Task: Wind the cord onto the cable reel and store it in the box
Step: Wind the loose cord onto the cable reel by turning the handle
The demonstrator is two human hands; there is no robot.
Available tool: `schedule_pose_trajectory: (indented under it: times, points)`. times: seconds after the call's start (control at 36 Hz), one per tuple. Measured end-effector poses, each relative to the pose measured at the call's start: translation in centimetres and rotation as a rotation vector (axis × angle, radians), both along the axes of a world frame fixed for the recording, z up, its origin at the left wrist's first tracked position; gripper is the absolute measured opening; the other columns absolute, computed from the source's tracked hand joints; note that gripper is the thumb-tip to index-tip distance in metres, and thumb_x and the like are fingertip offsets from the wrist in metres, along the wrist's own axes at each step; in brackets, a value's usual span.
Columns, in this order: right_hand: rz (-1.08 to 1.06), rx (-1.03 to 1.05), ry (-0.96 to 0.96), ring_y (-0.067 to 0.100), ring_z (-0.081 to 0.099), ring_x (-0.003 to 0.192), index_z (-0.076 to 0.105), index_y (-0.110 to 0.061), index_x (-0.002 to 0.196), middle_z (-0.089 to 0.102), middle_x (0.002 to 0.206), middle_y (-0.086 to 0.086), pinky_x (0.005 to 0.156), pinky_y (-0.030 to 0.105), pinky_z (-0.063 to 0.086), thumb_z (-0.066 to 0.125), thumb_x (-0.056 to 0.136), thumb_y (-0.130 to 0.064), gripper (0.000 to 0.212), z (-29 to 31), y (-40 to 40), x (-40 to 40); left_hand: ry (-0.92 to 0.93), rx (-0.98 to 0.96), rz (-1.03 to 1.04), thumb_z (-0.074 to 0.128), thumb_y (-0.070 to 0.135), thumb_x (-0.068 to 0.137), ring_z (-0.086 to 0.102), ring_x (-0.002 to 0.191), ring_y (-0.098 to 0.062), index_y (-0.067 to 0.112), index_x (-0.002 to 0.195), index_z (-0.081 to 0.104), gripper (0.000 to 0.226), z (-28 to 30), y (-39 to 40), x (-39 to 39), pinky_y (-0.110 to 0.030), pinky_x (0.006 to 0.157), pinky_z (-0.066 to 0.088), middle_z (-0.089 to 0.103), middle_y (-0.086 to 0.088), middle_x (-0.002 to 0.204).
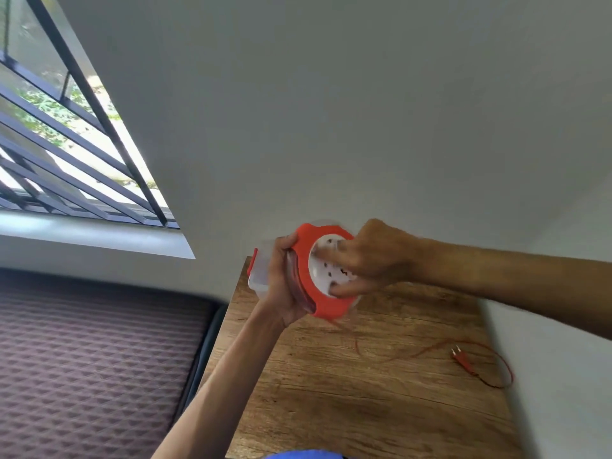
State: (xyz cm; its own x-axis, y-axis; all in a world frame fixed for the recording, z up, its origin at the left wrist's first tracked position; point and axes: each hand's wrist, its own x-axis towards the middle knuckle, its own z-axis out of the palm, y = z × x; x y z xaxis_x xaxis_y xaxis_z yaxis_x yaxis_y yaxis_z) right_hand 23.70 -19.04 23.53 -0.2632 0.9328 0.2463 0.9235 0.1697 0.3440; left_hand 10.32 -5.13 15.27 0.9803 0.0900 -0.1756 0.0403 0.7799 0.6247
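Above the wooden surface [364, 409], your left hand [281, 286] grips the cable reel [306, 260] by its rim while your right hand [371, 256] grasps its white hub. Below the reel, slack cord [430, 351] could snag, whipping the plug [458, 356].

Home bedroom: quilted mattress [92, 352] beside wooden table [381, 409], barred window [66, 144]

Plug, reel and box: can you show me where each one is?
plug [458, 357]: head view, on its red body, lying on the table.
cable reel [303, 260]: head view, on its orange rim.
box [260, 276]: head view, on its clear wall behind the left hand.
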Motion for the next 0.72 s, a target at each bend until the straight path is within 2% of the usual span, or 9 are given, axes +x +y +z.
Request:
schedule_pose_trajectory:
  times: [0.11, 0.19, 0.25, 0.31, 0.36, 0.42, 0.5, 0.58, 0.72]
  points:
    - [-0.883, 0.248, 0.985, 0.014, 0.067, 0.052, 0.073, -0.013, 0.076, 0.070, 0.060, -0.004, 0.053, 0.026, 0.049, 0.059, 0.082, -0.079, 0.068, -1.1, 1.9, -2.9, -0.124, 0.160, 0.199, 0.072, 0.068, 0.084, 0.071, 0.112, -0.041, 0.009, 0.130, 0.077, 0.075, 1.4, -0.8, 0.9, -0.055, 0.095, 0.057, 0.077, -0.021, 0.119]
    - [-1.153, 0.196, 1.731, 0.010, 0.047, 0.030, 0.069, -0.009, 0.070, 0.058, 0.042, 0.000, 0.037, 0.020, 0.037, 0.048, 0.102, -0.065, 0.069, -1.8, 3.1, -3.3, -0.155, 0.431, 0.252, 0.073, 0.059, 0.082, 0.073, 0.083, -0.036, -0.005, 0.138, 0.065, 0.085, 1.5, -0.8, 1.1, -0.041, 0.075, 0.062, 0.074, -0.024, 0.096]
    - [-1.155, 0.052, 1.886, 0.009, 0.034, 0.027, 0.069, -0.005, 0.080, 0.051, 0.039, 0.000, 0.033, 0.017, 0.027, 0.041, 0.110, -0.049, 0.060, -2.0, 3.2, -3.1, -0.172, 0.517, 0.260, 0.067, 0.050, 0.081, 0.067, 0.085, -0.038, -0.015, 0.152, 0.040, 0.100, 1.3, -0.2, 0.9, -0.040, 0.072, 0.060, 0.064, -0.031, 0.105]
    - [-1.116, -0.059, 1.908, 0.008, 0.031, 0.028, 0.073, 0.002, 0.092, 0.053, 0.042, 0.003, 0.033, 0.017, 0.023, 0.038, 0.111, -0.036, 0.055, -2.1, 2.9, -2.7, -0.224, 0.529, 0.222, 0.076, 0.062, 0.078, 0.066, 0.086, -0.037, -0.014, 0.150, 0.041, 0.110, 1.4, 0.2, 0.6, -0.040, 0.074, 0.060, 0.065, -0.028, 0.106]
    - [-1.066, -0.125, 1.847, 0.008, 0.034, 0.029, 0.077, 0.007, 0.093, 0.061, 0.047, 0.006, 0.034, 0.019, 0.027, 0.036, 0.112, -0.029, 0.058, -1.9, 2.7, -2.4, -0.269, 0.464, 0.171, 0.076, 0.073, 0.079, 0.070, 0.089, -0.035, -0.002, 0.144, 0.055, 0.101, 1.5, 0.0, 0.3, -0.044, 0.080, 0.058, 0.068, -0.024, 0.107]
    - [-0.958, -0.084, 1.606, 0.007, 0.045, 0.029, 0.075, -0.003, 0.073, 0.063, 0.044, 0.000, 0.041, 0.018, 0.038, 0.035, 0.113, -0.027, 0.062, -1.8, 2.5, -2.6, -0.246, 0.383, 0.188, 0.072, 0.070, 0.085, 0.068, 0.106, -0.039, -0.001, 0.153, 0.048, 0.101, 1.3, -0.1, 0.3, -0.050, 0.090, 0.056, 0.065, -0.026, 0.124]
    - [-0.668, 0.082, 0.775, 0.012, 0.059, 0.042, 0.066, -0.015, 0.066, 0.064, 0.050, -0.004, 0.052, 0.029, 0.052, 0.045, 0.112, -0.033, 0.054, -1.7, 1.4, -2.7, -0.177, 0.244, 0.234, 0.067, 0.067, 0.088, 0.058, 0.129, -0.044, -0.002, 0.159, 0.045, 0.101, 0.7, 0.7, 0.6, -0.055, 0.108, 0.048, 0.059, -0.028, 0.142]
    - [-0.198, 0.070, 0.001, 0.026, 0.072, 0.062, 0.073, -0.009, 0.102, 0.078, 0.088, 0.010, 0.051, 0.031, 0.055, 0.059, 0.105, -0.035, 0.030, -1.5, -0.1, -1.5, -0.101, 0.136, 0.166, 0.057, 0.069, 0.095, 0.057, 0.135, -0.044, 0.005, 0.151, 0.060, 0.085, -0.4, 2.1, 0.6, -0.057, 0.112, 0.048, 0.063, -0.026, 0.144]
    - [0.070, -0.053, -0.165, 0.034, 0.075, 0.094, 0.047, -0.023, 0.141, 0.065, 0.136, 0.022, 0.066, 0.036, 0.059, 0.070, 0.099, -0.032, 0.049, -1.2, -0.5, 0.4, -0.026, -0.023, -0.102, 0.061, 0.077, 0.092, 0.069, 0.124, -0.047, 0.009, 0.153, 0.062, 0.091, -1.2, 3.6, -0.1, -0.068, 0.097, 0.054, 0.068, -0.027, 0.142]
